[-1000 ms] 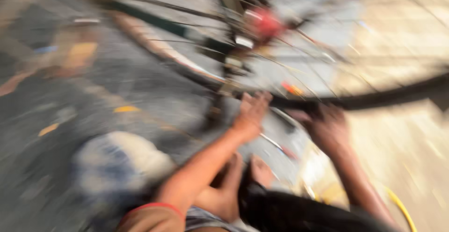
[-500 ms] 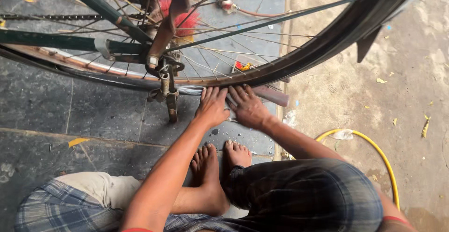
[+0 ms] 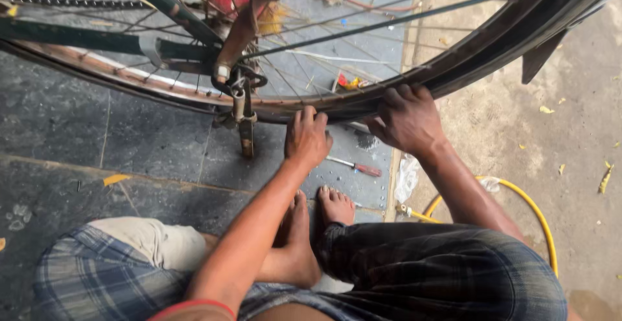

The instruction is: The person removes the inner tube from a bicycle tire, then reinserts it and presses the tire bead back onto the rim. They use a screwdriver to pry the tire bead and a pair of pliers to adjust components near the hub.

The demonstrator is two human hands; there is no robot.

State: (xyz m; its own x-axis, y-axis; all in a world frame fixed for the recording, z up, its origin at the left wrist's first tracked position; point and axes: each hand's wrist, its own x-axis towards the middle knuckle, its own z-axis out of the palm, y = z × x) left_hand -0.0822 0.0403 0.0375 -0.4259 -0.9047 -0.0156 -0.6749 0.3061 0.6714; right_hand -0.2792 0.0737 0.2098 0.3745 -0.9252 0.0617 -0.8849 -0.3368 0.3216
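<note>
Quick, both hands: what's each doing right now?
Left hand: fingers curled on the wheel rim, pressing.
Right hand: closed over the tyre.

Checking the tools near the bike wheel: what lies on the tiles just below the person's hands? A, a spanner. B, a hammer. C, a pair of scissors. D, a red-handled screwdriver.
D: a screwdriver with a red handle lies on the tiled floor, just below the left hand and right hand that grip the tyre.

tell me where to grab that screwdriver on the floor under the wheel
Take the screwdriver by its reddish handle, the right-hand end near the slab edge, coming from above. It lies flat on the tile, blade pointing left, free below the left hand and right hand.
</note>
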